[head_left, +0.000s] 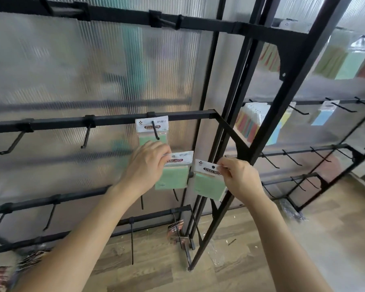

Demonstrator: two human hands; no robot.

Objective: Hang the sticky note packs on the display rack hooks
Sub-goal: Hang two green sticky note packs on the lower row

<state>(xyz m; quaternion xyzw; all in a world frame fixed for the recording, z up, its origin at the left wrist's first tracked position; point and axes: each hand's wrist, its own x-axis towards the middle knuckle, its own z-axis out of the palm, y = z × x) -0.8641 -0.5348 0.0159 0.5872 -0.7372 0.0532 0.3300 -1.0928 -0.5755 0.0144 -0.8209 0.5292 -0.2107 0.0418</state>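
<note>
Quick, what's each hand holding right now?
Left hand: pinches one green sticky note pack.
Right hand: pinches a second green pack.

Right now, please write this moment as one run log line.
left hand: holds first pack | right hand: pinches second pack by its header | hook: third pack hangs on it | state: two packs not yet hung

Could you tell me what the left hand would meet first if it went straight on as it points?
Probably the hook tip and the hung pack just above the left hand, though depth is unclear.
</note>
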